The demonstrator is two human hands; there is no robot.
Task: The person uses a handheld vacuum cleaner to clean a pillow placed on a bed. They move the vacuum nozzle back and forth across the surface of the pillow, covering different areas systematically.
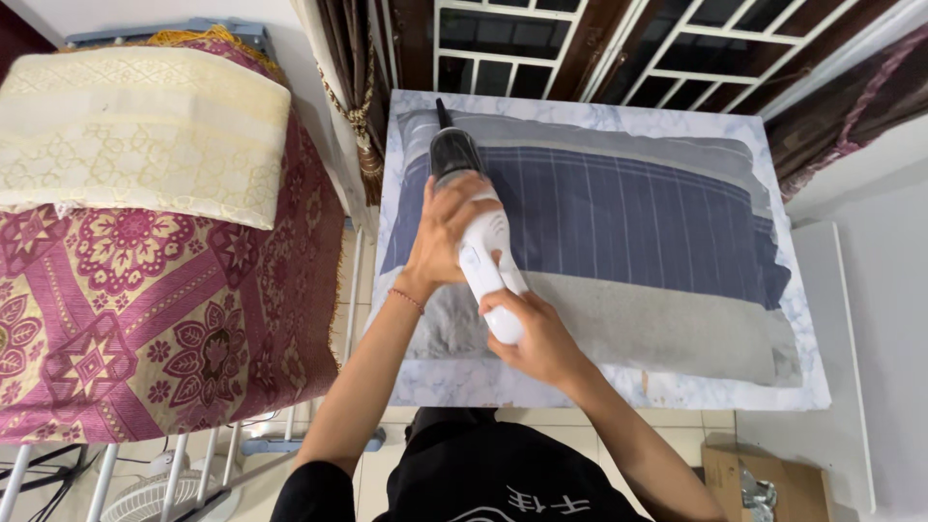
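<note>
A white handheld vacuum [480, 244] with a dark clear front part lies angled over the left end of a folded blue striped cloth [619, 217]. My left hand [447, 227] wraps over the vacuum's body near its middle. The rear handle sits in the closed grip of my right hand [536, 333]. Under the blue cloth lies a grey towel [657, 329], both spread on a marble-patterned table [503, 382].
A maroon and gold patterned cloth [155, 329] with a cream folded cloth [135, 135] covers a rack at the left. Barred windows and curtains [353, 87] stand behind the table. A white ledge [851, 319] is at the right, a cardboard box [754, 478] below it.
</note>
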